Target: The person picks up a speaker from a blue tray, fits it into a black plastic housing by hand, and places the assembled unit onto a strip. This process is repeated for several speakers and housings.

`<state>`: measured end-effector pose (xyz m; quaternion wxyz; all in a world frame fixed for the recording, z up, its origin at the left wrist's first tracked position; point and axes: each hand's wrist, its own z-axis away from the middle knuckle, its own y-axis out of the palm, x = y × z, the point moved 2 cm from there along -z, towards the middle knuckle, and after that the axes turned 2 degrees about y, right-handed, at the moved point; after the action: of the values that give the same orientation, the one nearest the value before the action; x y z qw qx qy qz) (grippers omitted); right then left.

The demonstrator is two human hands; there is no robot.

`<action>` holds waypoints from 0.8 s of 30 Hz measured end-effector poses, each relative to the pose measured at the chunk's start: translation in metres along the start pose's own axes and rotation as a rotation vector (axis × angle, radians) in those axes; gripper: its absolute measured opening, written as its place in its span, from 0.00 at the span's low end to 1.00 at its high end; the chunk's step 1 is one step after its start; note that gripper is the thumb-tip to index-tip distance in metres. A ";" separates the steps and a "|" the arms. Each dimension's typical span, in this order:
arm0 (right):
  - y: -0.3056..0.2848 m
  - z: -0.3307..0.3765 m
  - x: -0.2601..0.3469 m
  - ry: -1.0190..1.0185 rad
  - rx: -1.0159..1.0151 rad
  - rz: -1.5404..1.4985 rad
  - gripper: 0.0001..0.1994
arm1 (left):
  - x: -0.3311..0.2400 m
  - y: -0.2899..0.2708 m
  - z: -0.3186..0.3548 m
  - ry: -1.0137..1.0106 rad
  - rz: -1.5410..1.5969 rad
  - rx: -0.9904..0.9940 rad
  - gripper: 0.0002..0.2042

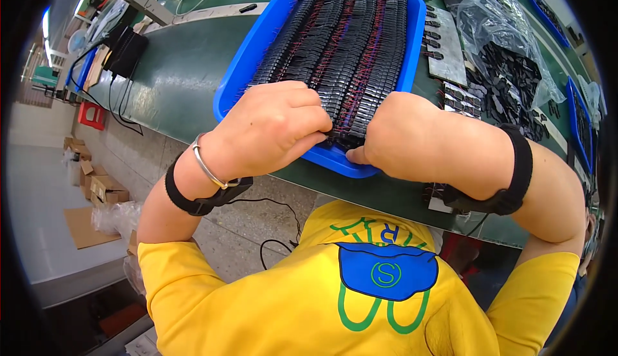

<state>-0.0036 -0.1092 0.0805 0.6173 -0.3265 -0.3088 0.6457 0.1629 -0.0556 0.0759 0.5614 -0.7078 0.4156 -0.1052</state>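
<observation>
A blue plastic tray [415, 40] holds long, tightly packed rows of small black parts [331, 53] with thin red wires between the rows. Over the tray's near left edge, my left hand [280, 124] is closed, thumb and fingertips pinched at a black part at the near end of the rows. My right hand [396, 137] is curled over the near right corner, its thumb low against the tray's near wall. The right fingertips are hidden behind the hand, so what they hold cannot be made out.
The tray stands on a green worktable [187, 53]. To its right lie a pale board [446, 50] with black parts along it, a heap of black pieces [508, 76] and clear plastic bags [496, 8]. Cardboard boxes [106, 188] sit on the floor at left.
</observation>
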 end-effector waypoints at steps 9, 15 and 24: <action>0.016 0.003 0.004 -0.036 -0.224 0.018 0.15 | 0.004 0.013 0.000 0.092 -0.021 0.070 0.07; 0.023 0.008 0.001 -0.006 -0.297 0.015 0.16 | 0.003 0.028 -0.007 0.124 -0.065 0.221 0.03; 0.030 0.012 0.000 0.039 -0.326 0.001 0.13 | -0.006 0.040 -0.027 0.084 -0.200 0.512 0.03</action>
<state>-0.0309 -0.1106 0.0633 0.5618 -0.4351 -0.3974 0.5806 0.1240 -0.0716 0.0519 0.6911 -0.5756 0.3265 -0.2907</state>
